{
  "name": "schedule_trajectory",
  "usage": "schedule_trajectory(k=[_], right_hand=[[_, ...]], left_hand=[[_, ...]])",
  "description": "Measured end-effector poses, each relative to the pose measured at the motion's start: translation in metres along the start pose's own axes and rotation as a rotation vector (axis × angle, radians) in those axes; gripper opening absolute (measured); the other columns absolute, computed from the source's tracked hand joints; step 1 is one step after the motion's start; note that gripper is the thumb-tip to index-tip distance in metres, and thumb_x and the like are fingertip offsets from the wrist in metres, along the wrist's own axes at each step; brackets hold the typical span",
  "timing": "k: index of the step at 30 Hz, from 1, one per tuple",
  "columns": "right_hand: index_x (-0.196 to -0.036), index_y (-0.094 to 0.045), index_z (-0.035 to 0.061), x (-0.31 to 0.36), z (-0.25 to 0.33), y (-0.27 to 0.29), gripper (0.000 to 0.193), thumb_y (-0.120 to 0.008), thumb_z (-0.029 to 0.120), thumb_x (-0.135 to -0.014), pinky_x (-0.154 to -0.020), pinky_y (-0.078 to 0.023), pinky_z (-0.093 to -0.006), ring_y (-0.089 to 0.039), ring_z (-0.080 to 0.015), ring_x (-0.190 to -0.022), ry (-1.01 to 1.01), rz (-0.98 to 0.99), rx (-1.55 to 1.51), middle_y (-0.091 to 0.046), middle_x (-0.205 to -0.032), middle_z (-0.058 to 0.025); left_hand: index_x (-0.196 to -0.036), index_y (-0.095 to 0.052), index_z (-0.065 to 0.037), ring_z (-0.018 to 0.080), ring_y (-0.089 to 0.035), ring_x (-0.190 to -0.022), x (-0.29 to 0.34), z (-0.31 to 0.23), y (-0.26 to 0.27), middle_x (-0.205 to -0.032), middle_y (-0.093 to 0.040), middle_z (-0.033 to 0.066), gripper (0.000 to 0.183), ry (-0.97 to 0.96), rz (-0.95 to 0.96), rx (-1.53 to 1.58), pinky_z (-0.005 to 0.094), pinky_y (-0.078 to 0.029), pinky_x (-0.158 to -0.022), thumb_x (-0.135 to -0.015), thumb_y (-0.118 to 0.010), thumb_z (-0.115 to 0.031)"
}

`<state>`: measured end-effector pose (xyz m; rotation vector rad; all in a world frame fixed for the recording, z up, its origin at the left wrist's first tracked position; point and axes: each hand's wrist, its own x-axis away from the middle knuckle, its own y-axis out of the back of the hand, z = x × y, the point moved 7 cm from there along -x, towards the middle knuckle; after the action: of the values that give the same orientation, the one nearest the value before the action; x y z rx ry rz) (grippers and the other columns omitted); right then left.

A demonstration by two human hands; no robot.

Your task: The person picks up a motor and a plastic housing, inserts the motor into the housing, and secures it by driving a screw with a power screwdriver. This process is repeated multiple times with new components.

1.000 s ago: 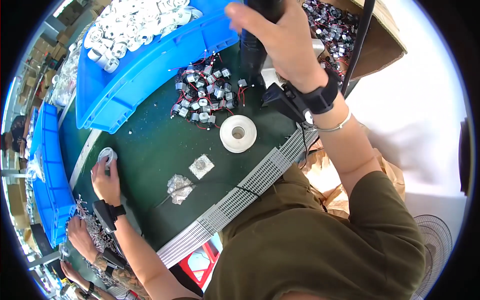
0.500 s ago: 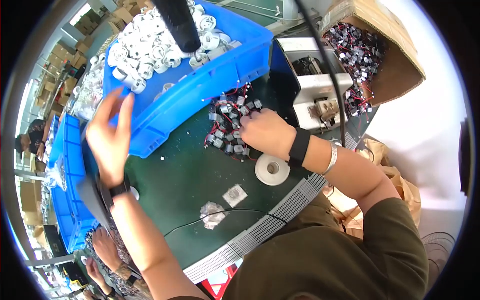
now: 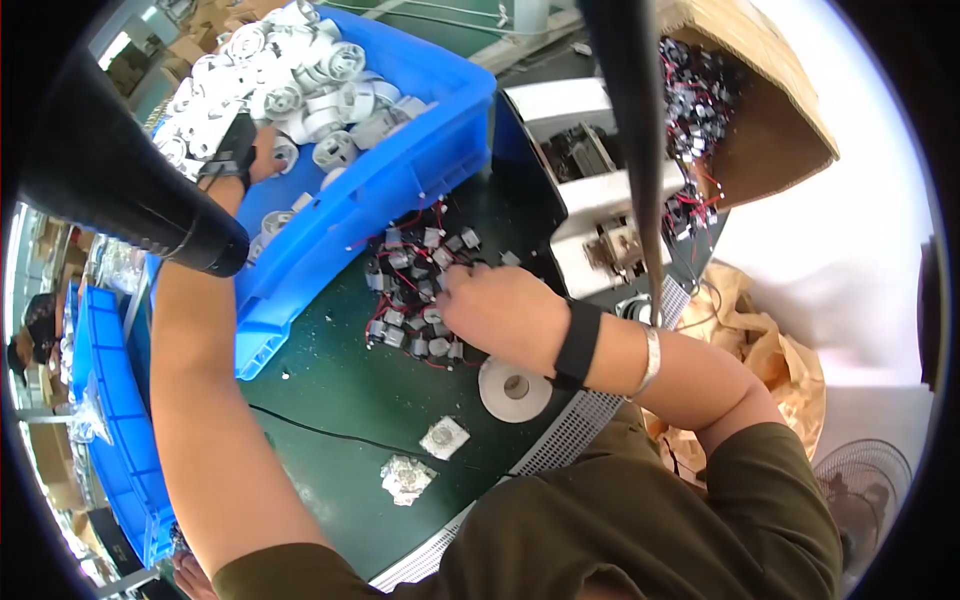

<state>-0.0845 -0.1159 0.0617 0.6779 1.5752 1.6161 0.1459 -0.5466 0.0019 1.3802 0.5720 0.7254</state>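
Note:
My left hand (image 3: 264,156) reaches into the blue bin (image 3: 400,150), touching the heap of white round plastic housings (image 3: 325,95). A black band and device on that wrist cover part of it, so its grip is hard to read. On the green table, my right hand (image 3: 505,315) is at the near right side of a pile of small silver motors (image 3: 400,290) with red and black wires. Its fingers are curled down into the pile, and their tips are hidden, so what they hold does not show.
A black nozzle-like tube (image 3: 130,170) hangs over my left forearm. Right of the motors stands a white and metal fixture (image 3: 590,170), beside a cardboard box (image 3: 780,120) of more motors. A white roll (image 3: 515,388), two small pale blocks (image 3: 444,438) and a black cable (image 3: 330,432) lie nearer me.
My left hand has gone from raised and spread beside the bin to down among the white housings. My right hand stays at the motor pile. The whole view has shifted.

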Motion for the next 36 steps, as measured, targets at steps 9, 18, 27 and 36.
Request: schedule_trajectory(k=[9,18,27,36], right_hand=[[-0.081,-0.059,0.0006,0.007,-0.035,-0.011,0.013,-0.057,0.008,-0.071,-0.051,-0.051,-0.0354,-0.063,-0.0261,-0.064,-0.072,-0.069,0.129,-0.058,-0.078,-0.0138],[-0.103,-0.056,0.001,0.067,-0.045,0.041,0.028,-0.066,0.004,-0.077,-0.067,-0.047,-0.0256,-0.06,-0.0126,-0.079,-0.286,-0.08,-0.904,-0.062,-0.095,-0.0083],[-0.107,-0.058,0.0007,0.109,-0.059,0.026,0.03,-0.065,0.0,-0.078,-0.083,-0.048,-0.0254,-0.058,-0.0109,-0.093,-0.403,-0.4,-1.697,-0.059,-0.102,-0.0045],[-0.104,-0.058,0.0006,0.122,-0.059,0.025,0.028,-0.066,-0.001,-0.077,-0.074,-0.05,-0.0222,-0.059,-0.0099,-0.084,-0.322,-0.336,-1.408,-0.058,-0.099,-0.0041]], left_hand=[[-0.101,-0.057,0.003,0.0362,-0.062,-0.091,0.093,-0.164,0.175,-0.091,-0.06,0.0304,0.047,0.147,-0.374,0.057,0.0412,-0.048,-0.077,-0.078,-0.064,-0.036],[-0.123,-0.048,-0.004,0.0149,-0.054,-0.094,0.271,-0.293,0.161,-0.106,-0.055,0.0063,0.062,-0.042,-0.505,0.997,0.0297,-0.044,-0.084,-0.072,-0.074,-0.029],[-0.115,-0.055,-0.005,0.0313,-0.053,-0.088,0.234,-0.462,0.107,-0.1,-0.051,0.0138,0.058,-0.153,-0.503,0.769,0.0392,-0.045,-0.076,-0.065,-0.078,-0.024],[-0.122,-0.044,0.001,0.0336,-0.051,-0.1,0.239,-0.462,0.088,-0.11,-0.052,0.0166,0.078,-0.134,-0.49,0.846,0.0401,-0.042,-0.085,-0.058,-0.082,-0.021]])
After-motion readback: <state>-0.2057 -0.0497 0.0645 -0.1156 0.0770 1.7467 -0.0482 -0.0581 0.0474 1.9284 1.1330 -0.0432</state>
